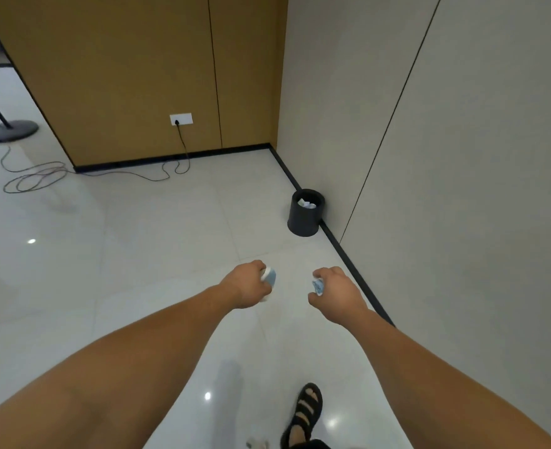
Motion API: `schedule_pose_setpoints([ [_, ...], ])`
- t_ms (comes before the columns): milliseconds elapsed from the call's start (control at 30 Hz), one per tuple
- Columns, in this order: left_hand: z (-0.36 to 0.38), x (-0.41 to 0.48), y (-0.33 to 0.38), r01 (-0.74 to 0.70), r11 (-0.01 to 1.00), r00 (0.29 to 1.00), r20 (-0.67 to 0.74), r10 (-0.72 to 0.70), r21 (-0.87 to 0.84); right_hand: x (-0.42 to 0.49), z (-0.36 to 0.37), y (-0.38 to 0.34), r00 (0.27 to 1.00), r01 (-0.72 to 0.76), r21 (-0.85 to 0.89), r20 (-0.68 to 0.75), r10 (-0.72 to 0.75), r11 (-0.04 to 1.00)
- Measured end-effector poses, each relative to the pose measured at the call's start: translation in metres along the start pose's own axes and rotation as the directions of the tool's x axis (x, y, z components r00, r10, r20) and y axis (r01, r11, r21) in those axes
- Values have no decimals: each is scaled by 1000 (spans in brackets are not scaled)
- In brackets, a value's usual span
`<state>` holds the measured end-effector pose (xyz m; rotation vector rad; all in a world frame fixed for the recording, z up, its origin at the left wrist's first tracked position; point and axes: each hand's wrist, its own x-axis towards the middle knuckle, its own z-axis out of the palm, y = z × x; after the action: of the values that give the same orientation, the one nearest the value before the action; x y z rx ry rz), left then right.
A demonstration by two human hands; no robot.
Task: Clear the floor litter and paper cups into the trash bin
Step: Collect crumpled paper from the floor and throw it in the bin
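Carrying 2 pieces toward the bin (306,212), at 12 o'clock from the hands, well ahead, set against the wall base with white scraps already inside. Gripping a pale cup (270,275) in the left hand (250,285), with fingers curled round its side; clutching a crumpled wad (318,286) in the right hand (336,291), closed tight about it. Likely light, thin and easily dented, so better held round the wall than by the rim, with only a gentle squeeze. Probably prone to drifting if tossed from afar; safer let go right over the opening. Possibly 1 more scrap (256,444) on the floor at 6 o'clock, beside the sandal (305,413); too small to tell.
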<state>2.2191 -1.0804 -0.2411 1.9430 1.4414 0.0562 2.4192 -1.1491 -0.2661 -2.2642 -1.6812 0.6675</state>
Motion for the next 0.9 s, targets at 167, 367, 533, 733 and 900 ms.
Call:
schedule_pose_setpoints([
  [167,-35,101,37,14,1000,1000,-28,-13,24,108,-36,4,999,53,34,7,-54,998],
  [367,-60,211,73,31,999,999,-27,-32,-13,231,-78,21,998,49,-5,30,-49,999],
  [533,-86,308,72,46,999,999,-26,-47,-18,331,-83,14,995,59,-35,78,-56,998],
  [733,-142,455,53,15,999,1000,26,-16,44,470,-90,-7,998,15,-17,58,-14,1000],
  [900,-193,565,71,-82,991,990,122,69,104,560,-110,-20,996,-84,30,14,84,996],
])
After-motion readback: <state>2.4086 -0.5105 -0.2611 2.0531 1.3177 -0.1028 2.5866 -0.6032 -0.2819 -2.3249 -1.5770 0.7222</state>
